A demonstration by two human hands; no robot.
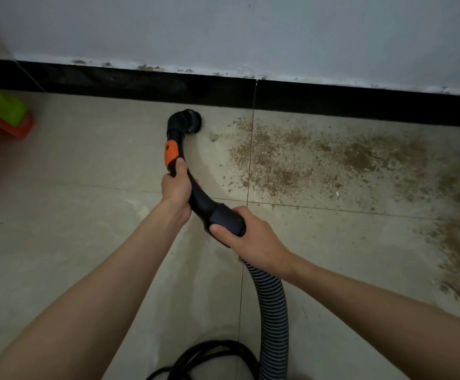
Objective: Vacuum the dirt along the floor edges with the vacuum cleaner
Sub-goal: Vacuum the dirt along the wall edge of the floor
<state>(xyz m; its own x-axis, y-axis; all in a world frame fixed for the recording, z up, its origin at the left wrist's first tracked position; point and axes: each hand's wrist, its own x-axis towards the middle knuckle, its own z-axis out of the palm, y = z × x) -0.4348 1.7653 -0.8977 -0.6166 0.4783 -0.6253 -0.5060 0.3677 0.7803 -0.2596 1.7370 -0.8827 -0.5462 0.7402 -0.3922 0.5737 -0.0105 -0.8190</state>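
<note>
A black vacuum wand (196, 192) with an orange patch curves up to a round brush head (189, 121), which sits on the floor tiles near the black skirting board (146, 82). My left hand (175, 189) grips the wand just below the orange patch. My right hand (246, 234) grips the thick black cuff where the ribbed hose (274, 311) joins. Brown dirt (300, 157) lies scattered on the tiles to the right of the brush head and runs along the right edge of the floor.
A green and orange plastic object (0, 112) stands on the floor at the far left. A coil of black cable (204, 357) lies at the bottom centre beside the hose. A grey wall (250, 31) rises above the skirting.
</note>
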